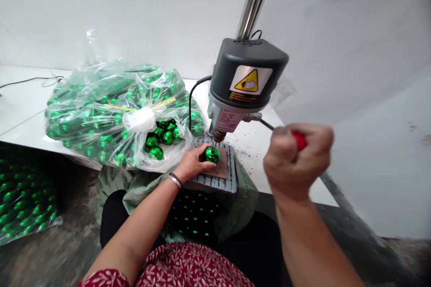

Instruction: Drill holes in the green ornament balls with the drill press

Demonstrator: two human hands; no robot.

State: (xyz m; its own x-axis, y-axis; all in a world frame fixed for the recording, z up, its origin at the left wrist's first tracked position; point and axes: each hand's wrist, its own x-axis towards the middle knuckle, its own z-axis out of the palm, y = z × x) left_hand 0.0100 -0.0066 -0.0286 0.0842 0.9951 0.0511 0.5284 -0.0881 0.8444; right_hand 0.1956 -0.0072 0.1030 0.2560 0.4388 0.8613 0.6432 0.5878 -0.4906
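Observation:
A shiny green ball (213, 155) rests on a brown board (222, 169) over the grey base of a drill press (249, 71). My left hand (195, 162) grips the ball from its left side, thumb and fingers around it. The drill chuck (219, 136) is just above the ball, its thin bit at or close to the ball's top; contact is hard to tell. My right hand (296, 157) is closed around the red knob (299, 141) of the press lever, to the right of the motor housing.
An open clear plastic bag (111, 116) full of green balls lies on the white table (20, 103), left of the press. Another bag of green balls (25, 197) is at the lower left. Dark shavings dot the table. Green cloth and more green balls are below the base.

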